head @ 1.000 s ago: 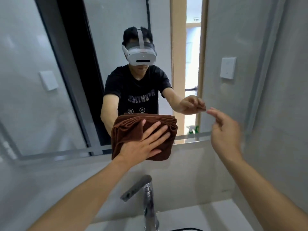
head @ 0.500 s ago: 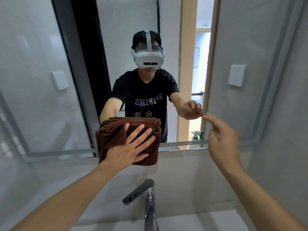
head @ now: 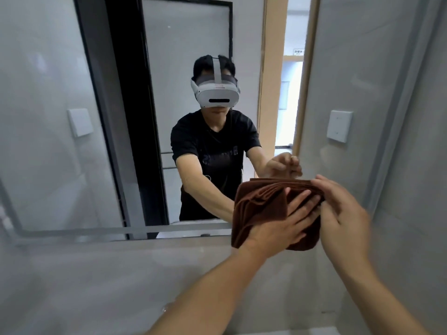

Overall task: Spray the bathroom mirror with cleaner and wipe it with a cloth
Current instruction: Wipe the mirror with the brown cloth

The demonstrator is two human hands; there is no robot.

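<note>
A folded brown cloth lies flat against the lower right part of the bathroom mirror, overlapping its bottom edge. My left hand presses it there with the palm, fingers spread. My right hand touches the cloth's upper right edge, fingertips curled over it. The mirror shows a person in a black shirt with a white headset and both arms reaching forward. No spray bottle is in view.
Below the mirror runs a grey tiled wall. A white switch plate appears in the mirror at the right. The mirror's right frame edge stands close beside my right hand. A strip of white basin shows at the bottom.
The cloth under my left hand has slid right along the mirror's bottom edge. My right hand, free before, now rests on the cloth's right edge. The view has tilted up; the tap is out of frame.
</note>
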